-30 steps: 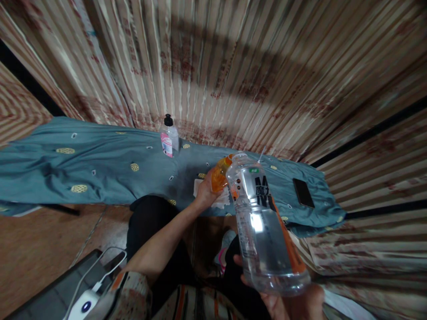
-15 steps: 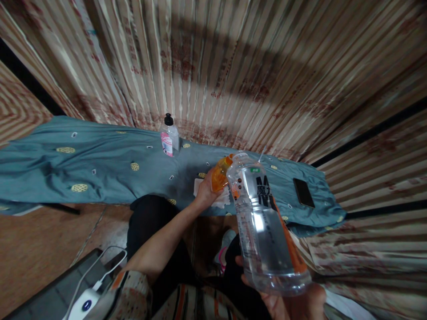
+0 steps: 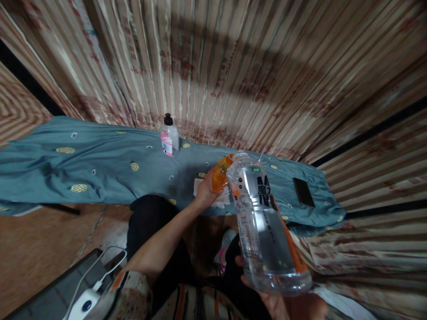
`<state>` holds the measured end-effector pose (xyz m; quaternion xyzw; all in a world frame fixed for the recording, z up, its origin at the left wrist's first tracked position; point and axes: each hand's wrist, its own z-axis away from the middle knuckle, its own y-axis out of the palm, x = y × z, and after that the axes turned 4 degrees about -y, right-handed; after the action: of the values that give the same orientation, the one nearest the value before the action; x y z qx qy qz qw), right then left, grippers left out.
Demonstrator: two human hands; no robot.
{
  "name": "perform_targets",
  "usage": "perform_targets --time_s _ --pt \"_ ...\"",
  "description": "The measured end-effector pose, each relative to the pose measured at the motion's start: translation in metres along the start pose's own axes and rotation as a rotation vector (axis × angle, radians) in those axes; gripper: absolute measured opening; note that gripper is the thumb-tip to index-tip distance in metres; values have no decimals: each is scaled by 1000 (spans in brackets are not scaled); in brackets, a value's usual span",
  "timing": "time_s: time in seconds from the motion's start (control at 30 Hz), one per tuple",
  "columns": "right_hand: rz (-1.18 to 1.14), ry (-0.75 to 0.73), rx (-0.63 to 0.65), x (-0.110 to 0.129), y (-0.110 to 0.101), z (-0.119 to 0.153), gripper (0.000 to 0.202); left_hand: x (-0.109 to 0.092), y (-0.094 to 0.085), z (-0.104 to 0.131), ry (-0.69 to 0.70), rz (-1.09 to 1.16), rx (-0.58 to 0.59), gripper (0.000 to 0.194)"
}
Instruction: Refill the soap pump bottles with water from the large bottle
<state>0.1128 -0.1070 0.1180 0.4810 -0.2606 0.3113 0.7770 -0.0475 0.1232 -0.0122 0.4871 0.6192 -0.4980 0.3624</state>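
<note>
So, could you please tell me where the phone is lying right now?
In the head view, the phone lies flat on the right end of the blue cloth, to the right of the clear bottle held by the right hand.

Readable only on the clear water bottle (image 3: pixel 263 231): large black letters on its label, an "M" above an "N", each cut off by the curve of the bottle, with two small white Chinese characters, seemingly "魔力", just left of the "M". Small green tag near the bottle's neck, too small to read. Pink label on the black-capped bottle (image 3: pixel 168 138), well left of the water bottle, too small and blurred to read.
</note>
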Motion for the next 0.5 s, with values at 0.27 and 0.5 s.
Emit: perform_targets --time_s 0.27,0.5 --pt "143 51 29 -6 -26 1 58 2 2 0 -12 -29 4 79" --pt "216 -3 79 -21 -44 -4 64 5 3 0 7 40 -2 77"
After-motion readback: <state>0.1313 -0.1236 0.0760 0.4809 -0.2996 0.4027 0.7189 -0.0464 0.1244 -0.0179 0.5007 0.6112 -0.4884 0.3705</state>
